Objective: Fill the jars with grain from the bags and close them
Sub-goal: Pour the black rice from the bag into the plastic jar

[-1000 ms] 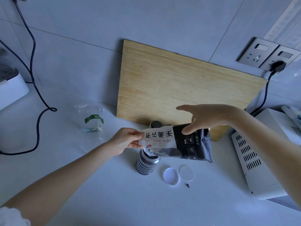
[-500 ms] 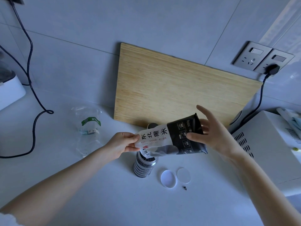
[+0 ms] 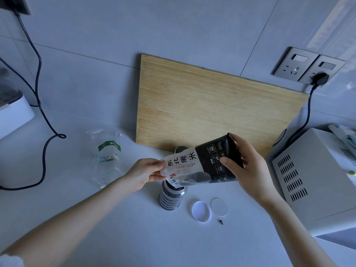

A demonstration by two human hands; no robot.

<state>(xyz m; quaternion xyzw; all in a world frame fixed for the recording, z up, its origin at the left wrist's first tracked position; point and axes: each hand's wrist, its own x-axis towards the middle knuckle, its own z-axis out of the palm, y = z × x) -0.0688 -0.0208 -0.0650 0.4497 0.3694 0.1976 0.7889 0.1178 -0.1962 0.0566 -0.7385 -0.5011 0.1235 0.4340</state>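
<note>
A black-and-white bag of black rice lies tilted on its side in the air over a clear ribbed jar. The jar stands on the counter, nearly full of dark grain, and the bag's open white end points down at its mouth. My left hand pinches that white end. My right hand grips the raised black bottom end. A white lid and a flat white disc lie on the counter right of the jar. Part of a second dark jar peeks out behind the bag.
A bamboo cutting board leans on the tiled wall behind. An empty clear bag with a green label lies to the left. A white vented appliance stands on the right, a white device and black cable on the left.
My right hand has moved from on top of the bag to its black bottom end and lifted it, so the bag tilts more steeply toward the jar. My left hand has stayed on the white end.
</note>
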